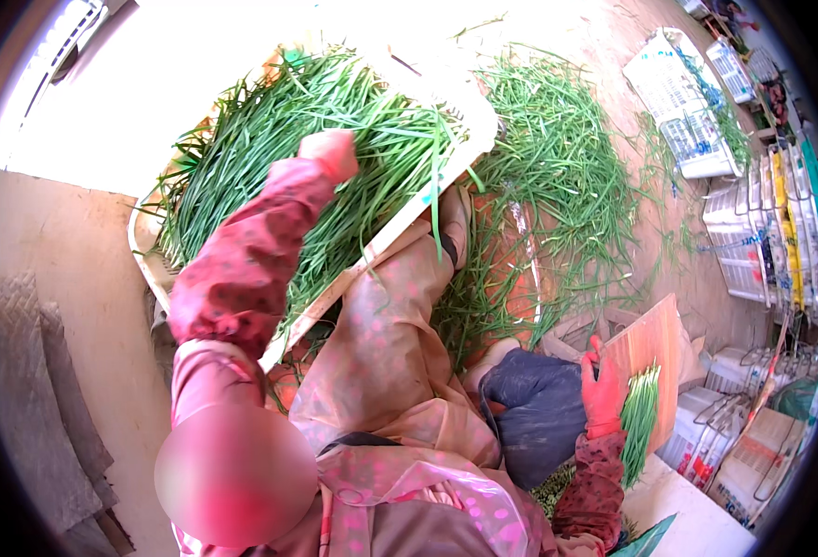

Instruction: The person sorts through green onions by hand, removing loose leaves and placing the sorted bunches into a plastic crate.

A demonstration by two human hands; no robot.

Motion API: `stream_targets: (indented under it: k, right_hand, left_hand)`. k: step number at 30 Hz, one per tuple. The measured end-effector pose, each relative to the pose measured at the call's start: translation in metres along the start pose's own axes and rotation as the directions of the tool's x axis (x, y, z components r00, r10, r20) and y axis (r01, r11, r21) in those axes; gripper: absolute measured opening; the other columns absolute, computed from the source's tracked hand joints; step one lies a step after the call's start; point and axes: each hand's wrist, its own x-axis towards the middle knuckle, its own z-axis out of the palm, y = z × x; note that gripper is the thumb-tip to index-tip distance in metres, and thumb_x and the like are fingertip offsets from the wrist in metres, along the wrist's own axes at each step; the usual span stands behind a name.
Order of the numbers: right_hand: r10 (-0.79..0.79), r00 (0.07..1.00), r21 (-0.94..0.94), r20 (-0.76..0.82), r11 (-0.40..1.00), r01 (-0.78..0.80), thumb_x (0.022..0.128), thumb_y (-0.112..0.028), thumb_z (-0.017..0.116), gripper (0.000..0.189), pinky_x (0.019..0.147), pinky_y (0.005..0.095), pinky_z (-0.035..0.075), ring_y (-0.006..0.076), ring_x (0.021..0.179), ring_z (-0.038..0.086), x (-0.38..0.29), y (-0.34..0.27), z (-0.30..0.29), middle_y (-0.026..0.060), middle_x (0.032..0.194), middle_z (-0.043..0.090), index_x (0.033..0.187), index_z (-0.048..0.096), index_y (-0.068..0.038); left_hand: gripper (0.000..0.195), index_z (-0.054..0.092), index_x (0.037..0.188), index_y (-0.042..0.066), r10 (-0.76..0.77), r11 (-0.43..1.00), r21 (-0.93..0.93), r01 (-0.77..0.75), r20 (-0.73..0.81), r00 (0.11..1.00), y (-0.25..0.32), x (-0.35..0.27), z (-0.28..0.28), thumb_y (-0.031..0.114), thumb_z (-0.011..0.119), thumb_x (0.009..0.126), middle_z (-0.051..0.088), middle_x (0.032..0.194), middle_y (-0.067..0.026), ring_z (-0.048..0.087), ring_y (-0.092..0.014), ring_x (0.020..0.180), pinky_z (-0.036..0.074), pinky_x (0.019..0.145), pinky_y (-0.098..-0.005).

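My left hand [332,154], pale in the glare and in a red patterned sleeve, is over long green leafy stalks [242,181] heaped in a large white plastic crate [381,240]. Its fingertips are hidden, so its grip cannot be told. My right hand [602,393], in a red glove, is at the left edge of a wooden board [653,334]. Its visible fingers are apart, and no held thing can be made out. A neat bundle of green stalks with pale ends [639,425] lies on the board, just right of this hand.
Loose green stalks [555,160] cover the floor right of the crate. Another white crate [687,104] lies beyond them, with several stacked crates [757,230] at the far right. Woven mats [26,397] lie at left. My apron-covered leg [388,334] is under the large crate's near edge.
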Motion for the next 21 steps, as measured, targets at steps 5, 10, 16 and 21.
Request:
stream_targets:
  k: [5, 10, 16, 21]
  right_hand:
    - [0.029, 0.999, -0.079, -0.025, 0.996, -0.031, 0.085, -0.015, 0.063, 0.038, 0.076, 0.0373, 0.051, 0.0274, 0.084, 0.066, 0.006, 0.000, 0.003, 0.0125, 0.090, 0.069, 0.122, 0.060, -0.009]
    - [0.040, 0.999, -0.039, 0.021, 0.998, -0.039, 0.084, -0.016, 0.065, 0.038, 0.076, 0.0372, 0.051, 0.0276, 0.083, 0.066, 0.014, 0.000, 0.004, 0.0119, 0.089, 0.069, 0.121, 0.060, -0.010]
    - [0.092, 0.996, -0.024, 0.021, 0.996, -0.091, 0.084, -0.016, 0.065, 0.037, 0.075, 0.0358, 0.051, 0.0256, 0.083, 0.067, 0.019, 0.012, 0.016, 0.0110, 0.089, 0.069, 0.120, 0.061, -0.010]
    - [-0.052, 0.999, 0.306, 0.011, 0.951, 0.046, 0.084, -0.014, 0.065, 0.038, 0.077, 0.0328, 0.051, 0.0230, 0.086, 0.068, 0.072, -0.026, 0.036, 0.0096, 0.094, 0.069, 0.121, 0.060, -0.010]
  left_hand:
    - [0.084, 0.049, 0.130, -0.001, 0.115, 0.931, -0.319, -0.175, -0.198, 0.973, 0.032, -0.038, 0.008, 0.050, 0.072, 0.068, 0.061, 0.117, -0.0212, 0.060, -0.032, 0.107, 0.049, 0.091, -0.0385]
    - [0.107, 0.031, 0.139, -0.011, -0.077, 0.997, -0.019, 0.077, -0.024, 0.997, 0.081, -0.018, 0.035, 0.057, 0.069, 0.066, 0.062, 0.111, -0.0201, 0.064, -0.028, 0.100, 0.051, 0.083, -0.0403]
    - [0.024, 0.058, 0.098, 0.001, -0.208, 0.951, -0.252, 0.177, -0.099, 0.973, 0.085, -0.004, 0.039, 0.011, 0.059, 0.076, 0.066, 0.098, -0.0220, 0.065, -0.035, 0.093, 0.051, 0.080, -0.0429]
    - [0.049, 0.058, 0.114, 0.004, -0.230, 0.848, -0.525, 0.079, -0.231, 0.945, 0.053, -0.003, 0.053, 0.020, 0.066, 0.068, 0.066, 0.097, -0.0235, 0.064, -0.038, 0.091, 0.050, 0.082, -0.0431]
